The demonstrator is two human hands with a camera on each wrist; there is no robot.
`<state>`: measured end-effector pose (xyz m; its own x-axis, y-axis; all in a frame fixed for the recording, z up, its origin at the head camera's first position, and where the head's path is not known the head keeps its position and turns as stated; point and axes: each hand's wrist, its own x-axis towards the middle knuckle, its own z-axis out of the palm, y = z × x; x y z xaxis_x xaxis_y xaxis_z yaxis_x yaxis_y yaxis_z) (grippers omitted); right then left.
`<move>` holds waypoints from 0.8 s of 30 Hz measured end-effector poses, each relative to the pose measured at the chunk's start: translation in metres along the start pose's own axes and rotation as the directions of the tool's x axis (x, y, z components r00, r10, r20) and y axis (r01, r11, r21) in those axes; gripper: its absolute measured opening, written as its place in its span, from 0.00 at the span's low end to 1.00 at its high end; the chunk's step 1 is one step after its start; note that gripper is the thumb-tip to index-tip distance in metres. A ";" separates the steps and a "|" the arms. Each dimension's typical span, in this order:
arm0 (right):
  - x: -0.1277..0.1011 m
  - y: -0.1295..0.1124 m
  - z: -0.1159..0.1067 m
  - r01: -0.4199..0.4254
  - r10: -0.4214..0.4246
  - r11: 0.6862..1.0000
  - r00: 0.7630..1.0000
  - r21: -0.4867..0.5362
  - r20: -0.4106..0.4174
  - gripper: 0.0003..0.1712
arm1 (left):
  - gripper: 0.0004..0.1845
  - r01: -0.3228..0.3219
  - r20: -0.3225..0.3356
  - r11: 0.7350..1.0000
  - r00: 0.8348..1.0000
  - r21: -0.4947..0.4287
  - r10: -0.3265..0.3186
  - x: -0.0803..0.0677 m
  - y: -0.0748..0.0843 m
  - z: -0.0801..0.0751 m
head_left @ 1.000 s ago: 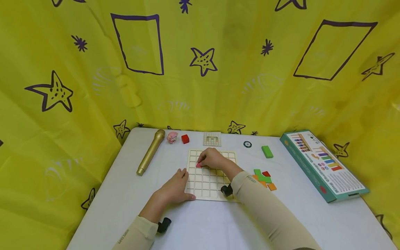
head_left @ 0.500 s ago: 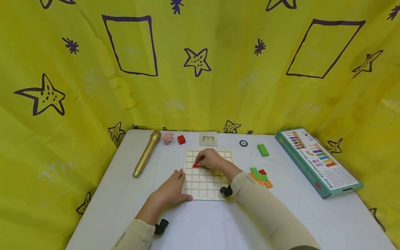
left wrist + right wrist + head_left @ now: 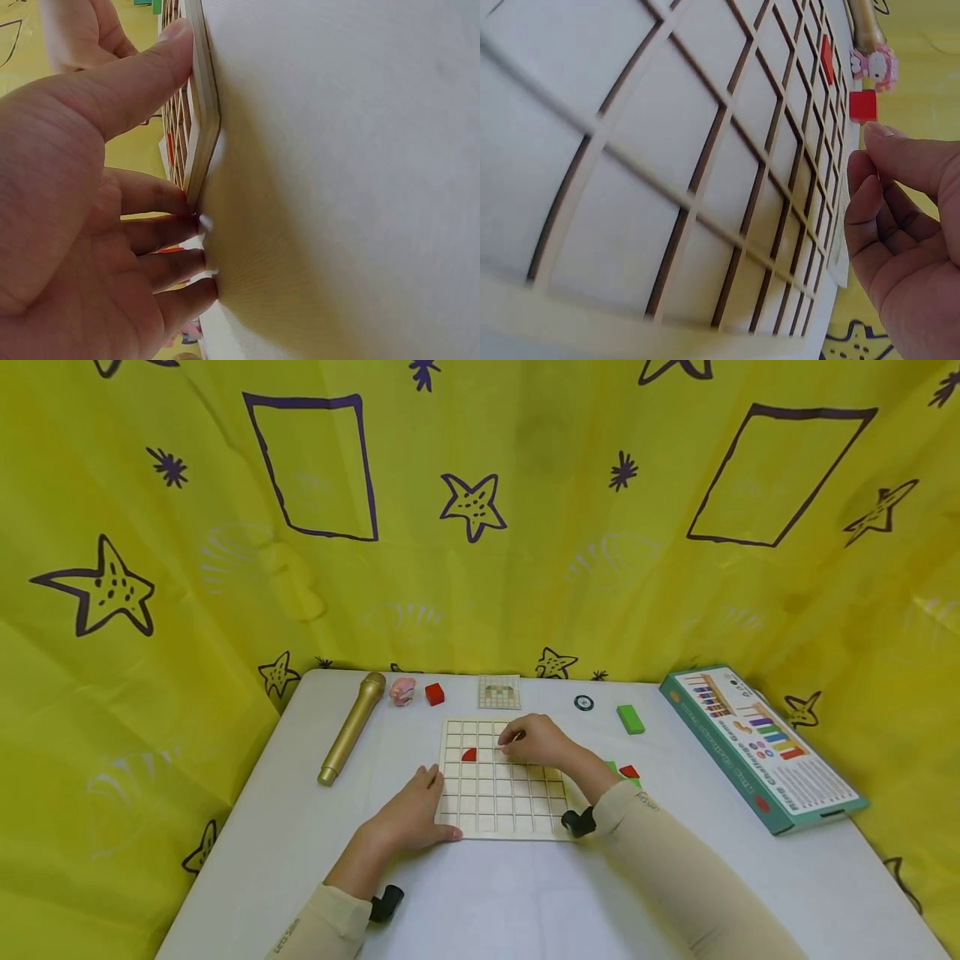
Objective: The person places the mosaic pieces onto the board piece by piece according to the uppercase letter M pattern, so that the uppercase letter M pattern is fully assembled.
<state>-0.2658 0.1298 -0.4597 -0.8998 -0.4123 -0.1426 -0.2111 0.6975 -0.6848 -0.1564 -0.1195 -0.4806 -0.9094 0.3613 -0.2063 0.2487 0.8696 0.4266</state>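
Observation:
A pale wooden grid board [image 3: 501, 797] lies on the white table. One red quarter-round piece [image 3: 468, 754] sits in a cell near the board's far left and also shows in the right wrist view [image 3: 826, 56]. My left hand [image 3: 416, 810] rests on the board's near left corner, thumb on its rim [image 3: 201, 112] and fingers along the edge. My right hand [image 3: 534, 742] hovers over the far middle of the board, to the right of the red piece. Its fingers [image 3: 885, 195] are loosely curled and hold nothing.
Green, red and orange loose pieces [image 3: 628, 772] lie right of the board, partly behind my right forearm. Along the far edge are a gold microphone [image 3: 351, 727], pink toy [image 3: 402, 691], red cube [image 3: 434, 694], pattern card [image 3: 499, 692], black disc [image 3: 583, 702] and green block [image 3: 630, 719]. A game box [image 3: 761, 747] lies far right.
My right hand has let go of the red piece, which now lies in its cell, and has drawn back to the right. The left hand has stayed on the board.

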 end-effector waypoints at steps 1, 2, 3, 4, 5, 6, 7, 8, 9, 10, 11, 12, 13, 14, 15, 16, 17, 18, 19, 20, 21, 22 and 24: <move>-0.003 0.003 -0.003 -0.001 0.001 1.000 1.000 -0.004 -0.005 0.03 | 0.56 0.002 -0.001 1.000 1.000 0.000 -0.002 0.000 0.000 0.001; -0.005 0.006 -0.006 -0.002 0.001 1.000 1.000 -0.009 -0.007 0.03 | 0.56 0.004 -0.001 1.000 1.000 0.000 -0.004 0.001 0.000 0.001; -0.008 0.008 -0.009 -0.004 0.004 1.000 1.000 -0.008 -0.011 0.03 | 0.56 0.006 -0.001 1.000 1.000 0.000 -0.006 0.001 -0.001 0.002; -0.011 0.011 -0.012 -0.009 0.009 1.000 1.000 -0.006 -0.015 0.04 | 0.56 0.007 -0.001 1.000 1.000 0.001 -0.007 0.001 -0.001 0.002; -0.014 0.014 -0.015 -0.014 0.013 1.000 1.000 -0.010 -0.020 0.04 | 0.56 0.009 -0.001 1.000 1.000 0.004 -0.009 0.002 -0.001 0.003; -0.016 0.018 -0.018 -0.017 0.017 1.000 1.000 -0.009 -0.024 0.04 | 0.56 0.010 0.000 1.000 1.000 0.005 -0.010 0.002 -0.001 0.003; -0.019 0.021 -0.021 -0.021 0.021 1.000 0.999 -0.007 -0.030 0.04 | 0.56 0.010 -0.001 1.000 1.000 0.006 -0.010 0.002 -0.001 0.003; -0.022 0.024 -0.025 -0.025 0.024 1.000 0.999 -0.006 -0.035 0.05 | 0.56 0.010 -0.001 1.000 1.000 0.005 -0.010 0.002 -0.001 0.003; -0.024 0.027 -0.028 -0.031 0.031 0.999 0.999 -0.006 -0.044 0.05 | 0.56 0.011 -0.003 1.000 1.000 0.003 -0.011 0.002 -0.002 0.004; -0.027 0.030 -0.031 -0.037 0.036 0.999 0.998 -0.010 -0.051 0.05 | 0.56 0.010 -0.004 1.000 1.000 0.003 -0.010 0.002 -0.002 0.004; -0.030 0.034 -0.033 -0.042 0.041 0.999 0.997 -0.012 -0.059 0.05 | 0.56 0.010 -0.005 1.000 1.000 0.002 -0.010 0.002 -0.002 0.004; -0.032 0.037 -0.036 -0.048 0.047 0.999 0.997 -0.015 -0.066 0.05 | 0.56 0.010 -0.006 1.000 1.000 -0.002 -0.010 0.002 -0.002 0.004; -0.035 0.039 -0.039 -0.055 0.053 0.998 0.996 -0.020 -0.071 0.05 | 0.56 0.010 -0.007 1.000 1.000 -0.004 -0.010 0.002 -0.002 0.004; -0.038 0.042 -0.041 -0.065 0.063 0.998 0.995 -0.024 -0.076 0.05 | 0.56 0.010 -0.006 1.000 1.000 -0.005 -0.010 0.002 -0.002 0.004; -0.041 0.045 -0.043 -0.076 0.074 0.997 0.994 -0.025 -0.077 0.05 | 0.56 0.010 -0.006 1.000 1.000 -0.004 -0.010 0.002 -0.002 0.004; -0.044 0.048 -0.045 -0.085 0.083 0.996 0.994 -0.024 -0.078 0.05 | 0.56 0.010 -0.004 1.000 1.000 -0.004 -0.010 0.001 -0.001 0.003; -0.047 0.051 -0.047 -0.090 0.088 0.996 0.993 -0.026 -0.077 0.05 | 0.56 0.010 -0.003 1.000 1.000 -0.004 -0.010 0.001 -0.001 0.003; -0.051 0.053 -0.048 -0.098 0.095 0.995 0.993 -0.029 -0.074 0.05 | 0.55 0.011 -0.001 1.000 1.000 -0.004 -0.011 0.001 -0.001 0.003; -0.054 0.056 -0.050 -0.105 0.103 0.994 0.992 -0.027 -0.071 0.05 | 0.55 0.012 -0.001 1.000 1.000 -0.003 -0.012 0.001 -0.001 0.003; -0.057 0.058 -0.052 -0.116 0.114 0.993 0.991 -0.022 -0.070 0.06 | 0.55 0.014 -0.001 1.000 1.000 -0.003 -0.014 0.001 0.000 0.003; -0.060 0.061 -0.054 -0.121 0.119 0.992 0.991 -0.022 -0.067 0.06 | 0.55 0.014 -0.001 1.000 1.000 -0.002 -0.014 0.001 0.000 0.003; -0.062 0.063 -0.055 -0.127 0.125 0.992 0.990 -0.024 -0.066 0.06 | 0.55 0.016 -0.001 1.000 1.000 -0.002 -0.016 0.001 0.000 0.002; -0.068 0.067 -0.058 -0.140 0.138 0.990 0.988 -0.025 -0.066 0.06 | 0.56 0.015 -0.001 1.000 1.000 -0.004 -0.015 0.002 0.000 0.002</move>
<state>-0.2414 0.2386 -0.4546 -0.9435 -0.2725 -0.1884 -0.0927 0.7630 -0.6397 -0.1570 -0.1180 -0.4826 -0.9134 0.3479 -0.2115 0.2340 0.8736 0.4268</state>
